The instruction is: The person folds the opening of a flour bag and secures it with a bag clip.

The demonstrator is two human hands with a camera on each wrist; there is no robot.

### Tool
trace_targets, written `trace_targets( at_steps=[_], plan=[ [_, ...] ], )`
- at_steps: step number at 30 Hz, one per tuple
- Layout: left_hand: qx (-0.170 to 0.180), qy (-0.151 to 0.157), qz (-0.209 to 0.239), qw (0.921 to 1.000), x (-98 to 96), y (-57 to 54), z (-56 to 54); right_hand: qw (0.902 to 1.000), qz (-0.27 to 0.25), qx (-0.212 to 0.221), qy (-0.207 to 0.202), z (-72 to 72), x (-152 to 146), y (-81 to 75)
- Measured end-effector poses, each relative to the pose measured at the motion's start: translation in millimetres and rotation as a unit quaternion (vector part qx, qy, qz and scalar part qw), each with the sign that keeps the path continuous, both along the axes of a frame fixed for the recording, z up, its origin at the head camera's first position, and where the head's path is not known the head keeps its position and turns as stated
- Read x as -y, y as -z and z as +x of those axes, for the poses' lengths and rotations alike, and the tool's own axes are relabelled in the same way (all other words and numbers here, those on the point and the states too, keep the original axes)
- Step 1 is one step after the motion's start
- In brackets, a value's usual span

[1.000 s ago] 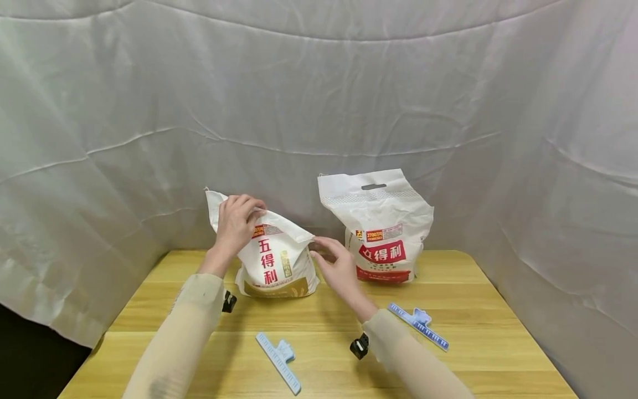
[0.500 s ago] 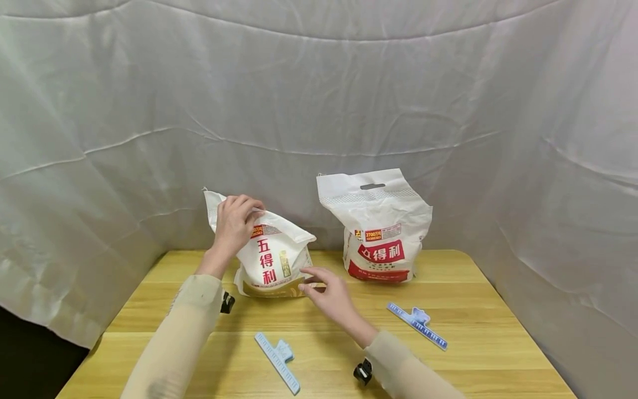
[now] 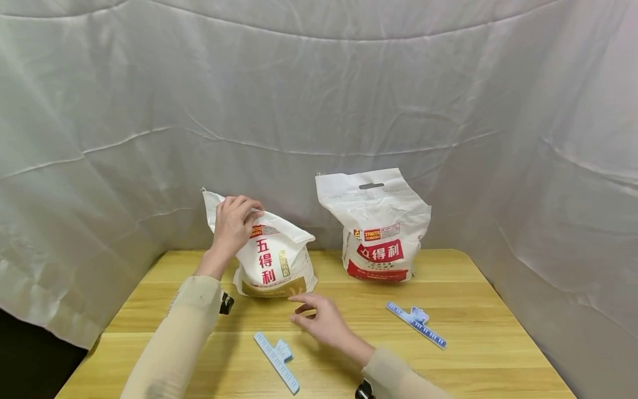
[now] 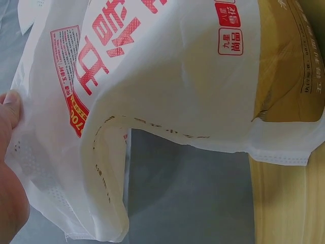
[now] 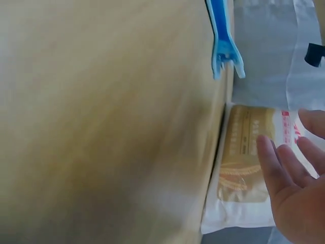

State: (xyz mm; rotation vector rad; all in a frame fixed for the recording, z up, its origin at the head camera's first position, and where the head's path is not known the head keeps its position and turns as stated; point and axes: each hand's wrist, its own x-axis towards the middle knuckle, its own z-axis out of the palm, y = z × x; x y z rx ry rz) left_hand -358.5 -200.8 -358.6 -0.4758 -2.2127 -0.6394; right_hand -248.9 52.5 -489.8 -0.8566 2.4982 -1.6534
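Left hand (image 3: 232, 224) high on the gold-panel bag (image 3: 271, 257), with fingers curved over the folded top and, in the left wrist view, the thumb pressed to the white surface: a firm grip on this bag. Right hand (image 3: 324, 318) lower, above the desk (image 3: 493, 360), just before the bag's bottom edge. Fingers bent loosely and spread a little, with a gap left between thumb and forefinger; no object in the grasp.

For the bag itself: standing on the desk at the left, its top folded down in a slant, one white corner pointing up beyond the left hand. Red characters in a column on the front, gold area at the bottom.

Near the right hand, toward the person, a pale blue clip (image 3: 276, 363), lying diagonally on the desk. Farther to the right, a darker blue clip (image 3: 415, 322), also flat and diagonal. Behind this second clip, well apart from the left hand, a red-panel bag (image 3: 381, 221), upright, with a handle slot in its wide top. Beyond the desk, a grey curtain (image 3: 319, 100) with long creases.
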Motion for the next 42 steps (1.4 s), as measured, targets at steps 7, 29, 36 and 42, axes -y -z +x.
trace_targets(
  at_steps=[7,29,36,42],
  plan=[
    [-0.007,0.004,0.002,1.0,1.0,1.2,0.0,0.997,0.053,0.028,-0.048,6.9,2,9.5],
    [-0.007,0.0,0.0,1.0,-1.6,4.6,2.9,0.9779,0.182,0.022,-0.1,17.0,17,12.1],
    [-0.007,-0.001,0.002,1.0,-1.6,3.5,2.1,0.9724,0.214,-0.003,-0.093,19.2,18,7.9],
    [-0.007,-0.004,0.004,1.0,-1.5,2.5,1.7,0.97,0.227,-0.003,-0.087,17.6,19,5.5]
  ],
)
